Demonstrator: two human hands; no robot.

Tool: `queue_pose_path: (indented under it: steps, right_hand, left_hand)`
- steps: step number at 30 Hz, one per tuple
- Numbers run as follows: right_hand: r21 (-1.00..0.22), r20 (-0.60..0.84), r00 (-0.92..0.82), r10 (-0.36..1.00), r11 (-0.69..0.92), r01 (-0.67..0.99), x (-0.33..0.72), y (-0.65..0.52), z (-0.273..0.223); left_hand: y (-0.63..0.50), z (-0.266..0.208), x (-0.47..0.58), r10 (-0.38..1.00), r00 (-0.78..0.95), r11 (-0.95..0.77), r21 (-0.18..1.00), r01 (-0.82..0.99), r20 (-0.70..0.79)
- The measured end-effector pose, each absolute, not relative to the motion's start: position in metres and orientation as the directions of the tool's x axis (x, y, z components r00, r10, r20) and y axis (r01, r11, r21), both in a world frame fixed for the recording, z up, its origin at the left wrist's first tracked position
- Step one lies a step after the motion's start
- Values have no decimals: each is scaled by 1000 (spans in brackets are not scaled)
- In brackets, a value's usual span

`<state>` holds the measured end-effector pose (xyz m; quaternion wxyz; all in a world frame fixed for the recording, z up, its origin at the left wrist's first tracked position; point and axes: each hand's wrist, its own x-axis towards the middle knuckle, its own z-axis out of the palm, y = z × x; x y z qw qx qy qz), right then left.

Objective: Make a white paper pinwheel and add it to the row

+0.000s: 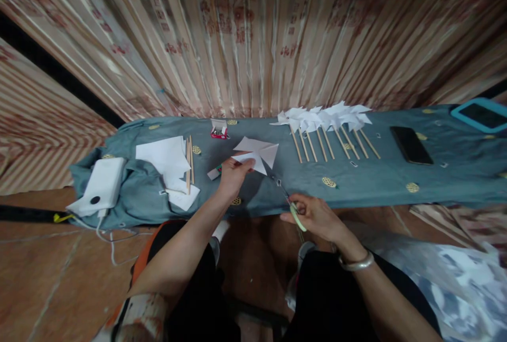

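Observation:
My left hand (235, 174) pinches a sheet of white paper (257, 161) above the cloth-covered bench. Just behind it lies another piece of folded or cut white paper (259, 146). In my right hand (315, 214) are scissors (293, 210) with light green handles, my fingers around the grips. The blade tips sit close to the paper's right corner; whether they touch it I cannot tell. A small green and white item (215, 172) is partly hidden by my left hand. Farther back stands an open red box (219, 130) with small metallic pieces inside.
Several white paper pinwheels (325, 119) on wooden sticks (321, 144) lie in a row at the back right. Right of them are a black phone (411, 145) and a blue-framed device (481, 115). Paper sheets (160, 154), sticks (190, 160) and a white power bank (103, 183) with cables occupy the left.

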<state>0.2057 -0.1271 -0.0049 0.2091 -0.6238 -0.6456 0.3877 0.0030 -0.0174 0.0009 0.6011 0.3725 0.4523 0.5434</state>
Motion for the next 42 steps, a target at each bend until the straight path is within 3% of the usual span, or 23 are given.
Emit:
queue_pose_path:
  steps: [3,8,14,21,30,36,42]
  right_hand:
    - [-601,-157,-32,987,-70,796,221,-127,0]
    - [-227,-34,166,986,-170,959,233,-116,2]
    - [-70,-4,205,979,-205,976,226,-94,3]
    - [-38,-16,190,982,-190,981,221,-76,0]
    - [-27,-44,150,988,-151,988,220,-71,0]
    - [-41,-45,168,985,-170,985,223,-71,3]
    - [-107,35,213,976,-208,972,216,-67,8]
  left_hand:
    - [-19,-6,-1,986,35,164,940,-300,-161]
    - [-28,-27,8,960,124,267,951,-155,-249]
    - [-31,-34,14,941,195,297,951,-90,-275]
    - [-32,-36,4,944,283,190,981,-45,-170]
    - [-27,-22,-46,977,212,-48,942,332,-24]
    - [-16,-20,-85,959,78,-262,754,602,271]
    - [-8,-42,-99,952,179,-295,579,760,249]
